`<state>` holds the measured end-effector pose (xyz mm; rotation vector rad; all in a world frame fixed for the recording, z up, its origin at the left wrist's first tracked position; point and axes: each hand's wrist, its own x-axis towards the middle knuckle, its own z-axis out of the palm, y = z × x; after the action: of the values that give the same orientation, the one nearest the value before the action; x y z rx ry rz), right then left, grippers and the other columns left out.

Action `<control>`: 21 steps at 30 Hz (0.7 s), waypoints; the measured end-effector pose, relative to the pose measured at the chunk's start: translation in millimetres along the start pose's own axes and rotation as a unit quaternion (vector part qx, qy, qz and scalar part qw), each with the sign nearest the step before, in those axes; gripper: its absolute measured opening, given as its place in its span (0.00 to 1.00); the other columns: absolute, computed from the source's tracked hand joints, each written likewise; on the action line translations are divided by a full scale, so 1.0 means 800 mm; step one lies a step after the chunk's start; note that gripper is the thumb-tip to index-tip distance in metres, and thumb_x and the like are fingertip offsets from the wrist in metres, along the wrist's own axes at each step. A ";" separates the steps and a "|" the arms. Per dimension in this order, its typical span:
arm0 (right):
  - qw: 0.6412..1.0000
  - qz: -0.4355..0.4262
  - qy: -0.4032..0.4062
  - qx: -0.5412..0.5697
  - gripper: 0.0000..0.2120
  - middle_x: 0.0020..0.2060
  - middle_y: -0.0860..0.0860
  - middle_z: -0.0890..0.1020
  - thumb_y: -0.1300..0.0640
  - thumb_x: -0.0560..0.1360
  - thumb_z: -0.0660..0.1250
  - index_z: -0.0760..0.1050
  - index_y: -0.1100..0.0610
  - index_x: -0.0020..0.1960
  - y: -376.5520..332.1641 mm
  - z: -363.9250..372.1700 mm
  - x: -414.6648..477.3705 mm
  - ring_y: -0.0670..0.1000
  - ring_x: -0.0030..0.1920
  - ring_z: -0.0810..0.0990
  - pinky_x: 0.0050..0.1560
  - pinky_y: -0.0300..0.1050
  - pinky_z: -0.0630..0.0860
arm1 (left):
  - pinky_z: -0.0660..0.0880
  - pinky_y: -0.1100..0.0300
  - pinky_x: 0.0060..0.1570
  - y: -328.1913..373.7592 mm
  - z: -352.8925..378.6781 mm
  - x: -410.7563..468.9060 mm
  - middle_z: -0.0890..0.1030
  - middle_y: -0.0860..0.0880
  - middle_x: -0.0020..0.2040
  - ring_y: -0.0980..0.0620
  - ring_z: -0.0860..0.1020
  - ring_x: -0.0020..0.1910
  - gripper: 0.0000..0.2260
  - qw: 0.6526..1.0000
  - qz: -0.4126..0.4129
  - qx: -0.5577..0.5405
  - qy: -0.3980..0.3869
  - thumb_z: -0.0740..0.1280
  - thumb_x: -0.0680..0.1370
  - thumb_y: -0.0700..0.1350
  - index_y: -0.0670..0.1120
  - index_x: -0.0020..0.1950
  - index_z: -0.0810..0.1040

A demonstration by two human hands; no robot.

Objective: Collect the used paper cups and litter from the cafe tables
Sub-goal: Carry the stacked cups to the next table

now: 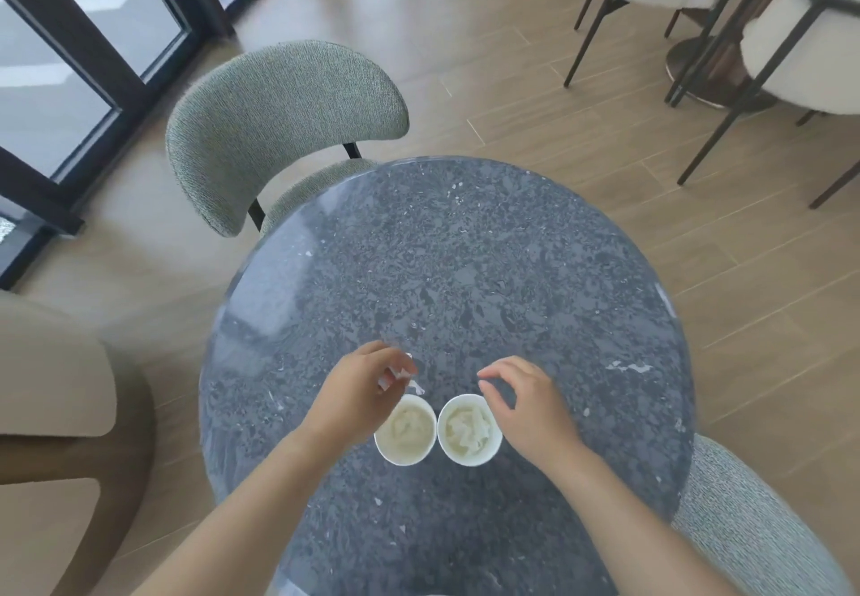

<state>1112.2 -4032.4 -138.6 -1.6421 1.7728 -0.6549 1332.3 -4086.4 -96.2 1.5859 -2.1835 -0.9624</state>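
Observation:
Two white paper cups stand side by side near the front of a round dark speckled table (446, 269). The left cup (406, 432) and the right cup (470, 430) each hold crumpled white paper. My left hand (367, 390) hovers over the left cup's far rim and pinches a small white scrap of litter (395, 374). My right hand (526, 404) hangs over the right cup's right edge with fingers loosely curled, holding nothing.
A grey-green upholstered chair (279, 125) is tucked at the table's far left. Another grey chair (754, 525) sits at the near right, a beige armchair (51, 386) at the left. White chairs with dark legs (791, 36) stand at the far right. Glass doors (70, 60) line the left.

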 end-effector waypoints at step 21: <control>0.980 -0.081 -0.061 -0.169 0.13 0.58 0.43 0.73 0.49 0.72 0.65 0.75 0.50 0.55 -0.019 0.024 -0.085 0.47 0.62 0.67 0.62 0.43 0.63 | 0.73 0.57 0.47 0.006 0.035 -0.056 0.75 0.55 0.58 0.49 0.77 0.54 0.12 0.947 0.038 0.254 -0.196 0.62 0.76 0.55 0.56 0.59 0.72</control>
<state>1138.6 -3965.1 -132.9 -2.0245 1.7447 -0.3225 1328.6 -4034.6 -106.4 1.5956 -2.9341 -0.7815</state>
